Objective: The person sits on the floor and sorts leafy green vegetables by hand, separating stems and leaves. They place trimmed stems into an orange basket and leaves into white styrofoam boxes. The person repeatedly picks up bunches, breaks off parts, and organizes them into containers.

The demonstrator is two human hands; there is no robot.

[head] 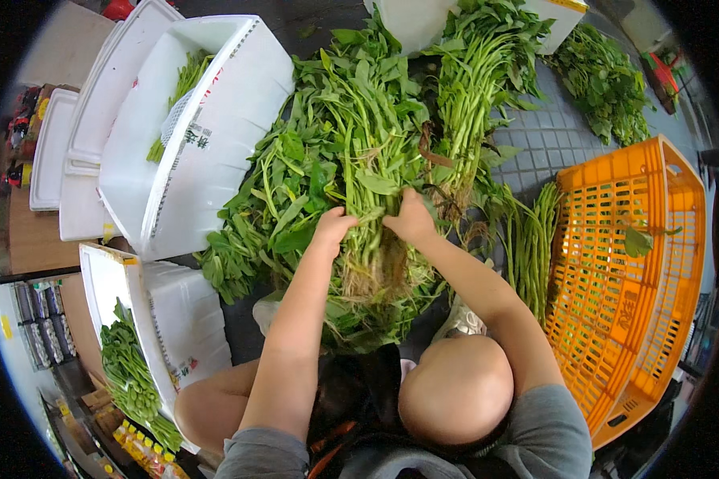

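A thick bunch of leafy green vegetables [365, 138], long-stemmed and probably water spinach, lies in front of me with its leaves pointing away. Around its left side near the base, my left hand [334, 226] grips the stems. My right hand [412, 217] holds the same stems from the right, thumb toward the other hand. Below both hands, brown stringy roots [374, 269] hang toward me. Loose greens [287, 191] spread to the left of the bunch, and a second rooted bunch [470, 108] rests to the right. My fingertips are partly hidden by stems.
White foam boxes [233, 120] stand on the left, one lower box [186, 317] with greens beside it. An orange plastic crate [611, 287] stands at right, next to long beans [533, 257]. More leafy greens [605, 84] lie on the tiled floor [533, 138] at the far right.
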